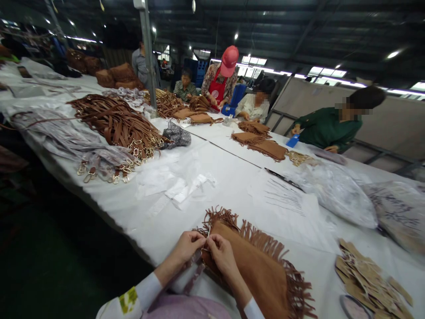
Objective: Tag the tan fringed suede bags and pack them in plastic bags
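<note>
Evidently brown, flat, fringed bag point(252, 261), dark-edged, suede-like

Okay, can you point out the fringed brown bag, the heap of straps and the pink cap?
Fringed brown bag point(252, 261): head view, middle of its upward side.
Heap of straps point(114, 122): head view, middle of the heap.
Pink cap point(230, 56): head view, its crown.

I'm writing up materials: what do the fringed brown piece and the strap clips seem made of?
Fringed brown piece: suede or imitation suede, judging by its soft-looking, matte surface. Strap clips: probably metal with a polished gold-toned finish, judging by their glints.
</note>
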`<move>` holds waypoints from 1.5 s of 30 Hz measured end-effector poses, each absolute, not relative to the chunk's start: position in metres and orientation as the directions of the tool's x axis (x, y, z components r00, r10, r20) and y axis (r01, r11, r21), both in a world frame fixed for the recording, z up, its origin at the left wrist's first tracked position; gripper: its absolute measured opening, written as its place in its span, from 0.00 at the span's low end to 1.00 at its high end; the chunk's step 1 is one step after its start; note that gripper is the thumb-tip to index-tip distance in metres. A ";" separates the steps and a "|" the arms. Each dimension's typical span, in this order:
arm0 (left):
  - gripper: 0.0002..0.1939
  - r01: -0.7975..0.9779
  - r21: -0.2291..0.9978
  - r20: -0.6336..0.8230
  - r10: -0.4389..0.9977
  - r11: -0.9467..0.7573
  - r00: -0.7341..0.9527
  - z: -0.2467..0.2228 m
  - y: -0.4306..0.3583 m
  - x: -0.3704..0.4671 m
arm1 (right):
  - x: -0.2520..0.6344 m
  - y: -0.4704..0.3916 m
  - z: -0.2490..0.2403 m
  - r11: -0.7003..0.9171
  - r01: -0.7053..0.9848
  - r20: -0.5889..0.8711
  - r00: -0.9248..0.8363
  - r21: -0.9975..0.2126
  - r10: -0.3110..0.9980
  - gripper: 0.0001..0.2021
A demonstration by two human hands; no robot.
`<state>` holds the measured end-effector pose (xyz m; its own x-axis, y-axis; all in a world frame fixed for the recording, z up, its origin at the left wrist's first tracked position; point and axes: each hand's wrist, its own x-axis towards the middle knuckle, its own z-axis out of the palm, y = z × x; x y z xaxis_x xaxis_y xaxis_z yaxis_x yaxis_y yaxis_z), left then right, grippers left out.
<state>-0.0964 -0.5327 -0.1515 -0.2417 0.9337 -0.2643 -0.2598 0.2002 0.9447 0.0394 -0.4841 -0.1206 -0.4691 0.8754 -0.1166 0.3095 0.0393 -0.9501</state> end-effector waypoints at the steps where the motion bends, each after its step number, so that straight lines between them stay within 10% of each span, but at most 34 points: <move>1: 0.10 -0.284 0.937 -0.281 0.925 0.206 -0.255 -0.152 -0.533 -0.095 | 0.039 -0.484 -0.120 0.040 0.311 -0.116 -0.466 -0.950 0.877 0.18; 23: 0.17 -0.810 0.569 -0.407 0.905 0.146 -0.123 -0.160 -0.538 -0.103 | 0.048 -0.497 -0.127 -0.514 -0.191 -0.367 -0.502 -0.836 0.783 0.17; 33: 0.22 -0.758 0.633 -0.349 0.932 0.157 -0.099 -0.164 -0.547 -0.102 | 0.031 -0.492 -0.140 -0.155 0.001 -0.146 -0.344 -0.988 0.928 0.23; 45: 0.12 -0.189 0.982 -0.094 0.927 0.026 -0.363 -0.147 -0.535 -0.116 | 0.036 -0.495 -0.130 0.225 0.338 0.004 -0.547 -0.914 0.837 0.12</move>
<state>-0.1163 -0.5349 -0.1466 -0.3631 0.9270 -0.0940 -0.1889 0.0255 0.9817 0.0357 -0.4946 -0.1301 -0.5472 0.8370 0.0038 0.3382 0.2252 -0.9137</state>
